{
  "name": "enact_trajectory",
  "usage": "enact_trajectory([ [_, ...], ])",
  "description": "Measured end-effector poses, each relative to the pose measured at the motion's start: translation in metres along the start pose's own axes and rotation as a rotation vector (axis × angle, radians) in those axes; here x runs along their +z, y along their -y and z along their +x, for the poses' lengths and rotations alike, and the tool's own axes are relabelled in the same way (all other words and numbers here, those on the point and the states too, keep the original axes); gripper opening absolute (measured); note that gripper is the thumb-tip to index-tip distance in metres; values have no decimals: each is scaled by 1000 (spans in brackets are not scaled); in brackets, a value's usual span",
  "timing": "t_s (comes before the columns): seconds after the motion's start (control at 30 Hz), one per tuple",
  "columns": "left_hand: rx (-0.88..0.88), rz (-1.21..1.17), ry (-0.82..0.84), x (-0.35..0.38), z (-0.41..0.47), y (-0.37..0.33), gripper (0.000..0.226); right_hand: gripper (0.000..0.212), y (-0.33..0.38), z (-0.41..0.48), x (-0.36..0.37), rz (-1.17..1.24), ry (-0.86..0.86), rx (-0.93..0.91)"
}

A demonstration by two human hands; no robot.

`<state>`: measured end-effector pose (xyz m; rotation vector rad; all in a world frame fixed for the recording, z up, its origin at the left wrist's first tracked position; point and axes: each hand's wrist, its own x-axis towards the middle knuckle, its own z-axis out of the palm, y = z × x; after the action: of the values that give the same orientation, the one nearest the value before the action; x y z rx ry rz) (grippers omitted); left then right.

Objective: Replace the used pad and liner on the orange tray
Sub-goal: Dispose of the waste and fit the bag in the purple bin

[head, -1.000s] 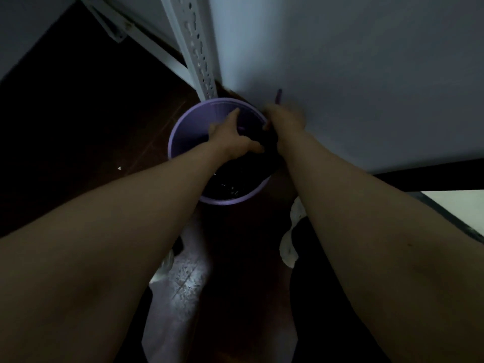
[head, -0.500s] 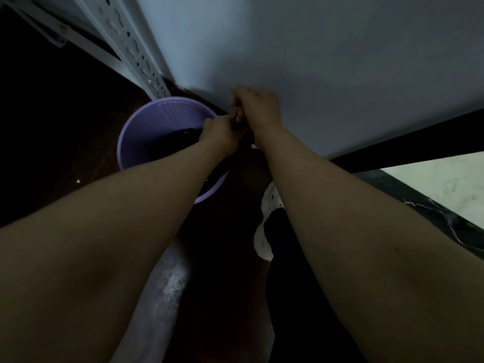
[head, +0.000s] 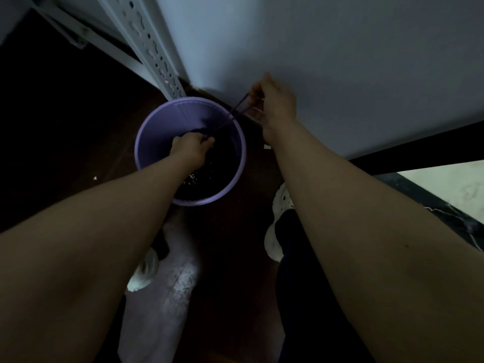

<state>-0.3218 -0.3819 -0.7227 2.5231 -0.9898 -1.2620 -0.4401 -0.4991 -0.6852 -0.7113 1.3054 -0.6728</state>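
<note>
right hand [head: 275,104] aloft, maybe on drawstring [head: 237,107]

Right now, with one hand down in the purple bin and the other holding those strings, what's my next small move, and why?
Probably draw the right hand a little farther from the purple bin. It pinches two thin strings that run taut to the dark bag, whose gathered top the left hand grips inside the bin; that should cinch the bag shut.

You are standing in dim light on a dark floor [head: 65,121], facing a pale wall [head: 340,61] beside a slotted metal upright [head: 146,40].
</note>
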Motion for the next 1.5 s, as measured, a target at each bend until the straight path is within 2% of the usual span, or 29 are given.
enact_trajectory([
  [0.1,1,-101,-16,-3,-4,-2,41,31,-6,-10,2,-204,143,212],
  [0.17,26,-121,-38,-5,-3,-5,41,27,-20,-18,3,-410,274,283],
  [0.3,50,-91,-24,-9,-7,-6,41,32,-43,-24,17,-563,392,206],
  [0.37,69,-75,8,-8,-9,-8,37,36,-48,-23,25,-595,391,134],
  [0.47,82,-95,35,-7,-11,-5,34,31,-55,-25,38,-633,342,47],
  [0.57,84,-165,75,-11,-11,3,34,23,-59,-19,42,-597,217,11],
  [0.67,82,-148,133,-13,-13,12,29,37,-62,-6,38,-490,122,93],
  [0.73,80,-128,143,-12,-15,15,28,37,-63,-5,37,-449,139,94],
  [0.83,81,-96,34,-20,-20,17,39,31,-60,-9,37,-415,175,86],
  [0.9,69,-45,-39,-31,-25,20,45,29,-58,-9,34,-401,128,116],
  [1.0,37,219,-75,-46,-33,36,52,29,-56,-7,26,-351,15,179],
  [1.1,38,304,-35,-47,-34,48,39,29,-54,-12,27,-287,0,221],
  [1.33,50,263,-80,-54,-35,58,15,33,-54,-13,33,-2,-54,286],
  [1.5,25,265,-45,-70,-34,72,17,32,-47,-12,29,-147,-33,315],
])
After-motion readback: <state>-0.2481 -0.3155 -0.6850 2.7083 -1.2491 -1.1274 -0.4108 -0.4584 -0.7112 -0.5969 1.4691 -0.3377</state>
